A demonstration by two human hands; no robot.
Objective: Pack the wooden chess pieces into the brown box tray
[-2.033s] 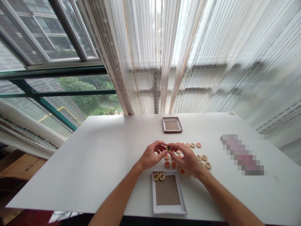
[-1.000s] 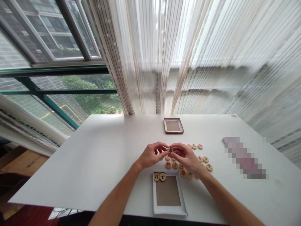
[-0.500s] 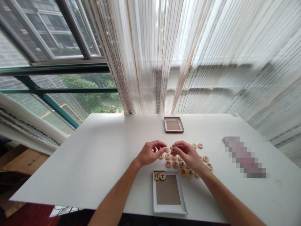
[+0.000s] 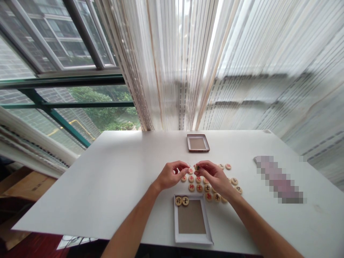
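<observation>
My right hand [image 4: 215, 176] pinches a round wooden Chinese chess piece [image 4: 197, 167] between thumb and fingers, a dark character showing on its face. Just left of it hovers my left hand [image 4: 171, 175], its fingers curved and thumb slightly apart, with nothing visible in them. Beneath and around the hands lie several chess pieces in loose rows, such as one with a red character [image 4: 191, 187] and one with a black one [image 4: 216, 197]. My right hand and wrist hide some of them. Nearer me, a shallow box [image 4: 176, 222] holds two black-marked pieces [image 4: 182, 201] side by side in its far left corner.
A box lid [image 4: 198, 150] with a dark reddish rim lies farther back on the white table [image 4: 107, 186]. On the right is a pixelated, pinkish long object [image 4: 279, 179]. Sheer curtains [image 4: 172, 71] and a window stand behind the table. A cardboard box [image 4: 27, 182] is at lower left.
The chess piece in my right hand has turned, so that its dark character now shows. My hands have stayed nearly in place, and the camera view has shifted slightly.
</observation>
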